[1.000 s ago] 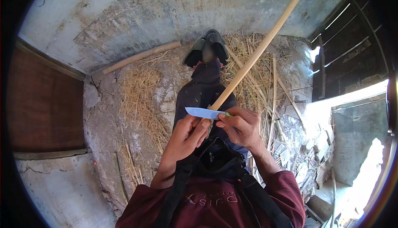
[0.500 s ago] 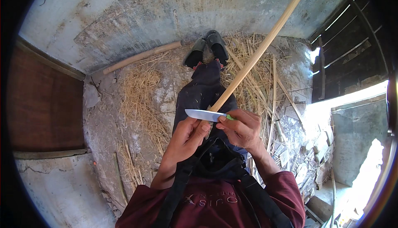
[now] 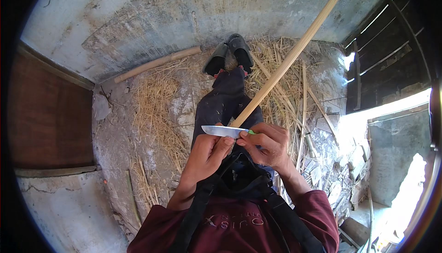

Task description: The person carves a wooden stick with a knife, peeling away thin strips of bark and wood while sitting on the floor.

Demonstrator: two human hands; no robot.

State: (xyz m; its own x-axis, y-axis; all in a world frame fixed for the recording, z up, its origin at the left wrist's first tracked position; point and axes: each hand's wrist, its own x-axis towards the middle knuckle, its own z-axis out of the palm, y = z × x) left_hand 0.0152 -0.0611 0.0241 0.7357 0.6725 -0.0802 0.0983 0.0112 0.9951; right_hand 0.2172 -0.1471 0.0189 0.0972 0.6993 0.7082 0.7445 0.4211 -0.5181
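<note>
Seated over a floor strewn with straw (image 3: 152,115), we held a long bamboo pole (image 3: 294,52) that ran up and away to our right, its near end at our hands above our lap. Our right hand (image 3: 269,145) was closed on a knife (image 3: 224,131) with a green handle, the blade lying crosswise against that end. Our left hand (image 3: 207,154) pinched at the blade's underside. The cut, we judged, wanted shallow strokes, fingertips kept behind the edge.
</note>
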